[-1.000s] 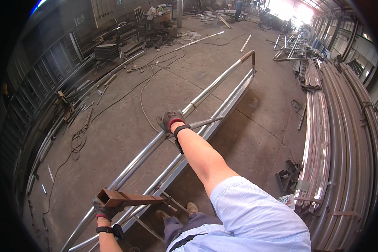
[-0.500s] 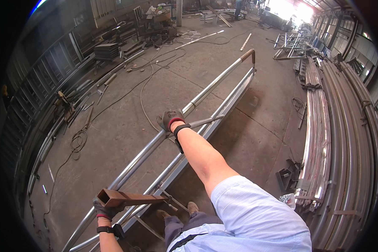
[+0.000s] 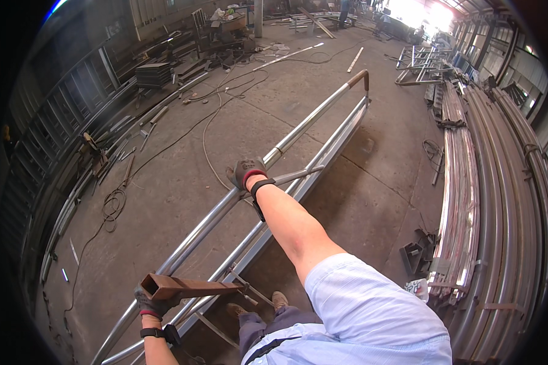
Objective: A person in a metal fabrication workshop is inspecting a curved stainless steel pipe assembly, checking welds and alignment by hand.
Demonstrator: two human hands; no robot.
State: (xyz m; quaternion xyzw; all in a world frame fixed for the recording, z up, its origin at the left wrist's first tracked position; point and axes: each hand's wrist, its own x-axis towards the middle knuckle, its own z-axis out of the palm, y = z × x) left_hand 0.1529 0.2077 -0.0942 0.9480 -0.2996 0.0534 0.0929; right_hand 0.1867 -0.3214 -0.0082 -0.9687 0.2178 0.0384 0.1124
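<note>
A long silver metal frame [image 3: 243, 266] of parallel tubes runs diagonally from the lower left to the upper right in front of me. My gloved right hand [image 3: 248, 173] is closed around its upper rail [image 3: 210, 222], near where a slanted brace [image 3: 298, 175] meets it. Lower left, my gloved left hand [image 3: 155, 303] grips a rusty brown square tube [image 3: 192, 287] just below its open end. That tube rises from the frame toward me, and it hides part of the fingers. A rusty brown bend [image 3: 359, 80] caps the rail's far end.
Bundled long steel tubes [image 3: 499, 201] lie along the right side, with dark bracket pieces [image 3: 415, 250] beside them. Cables [image 3: 208, 137] snake over the concrete floor. Scrap and bars [image 3: 225, 55] are heaped at the far left. More silver frames [image 3: 426, 64] stand at the far right.
</note>
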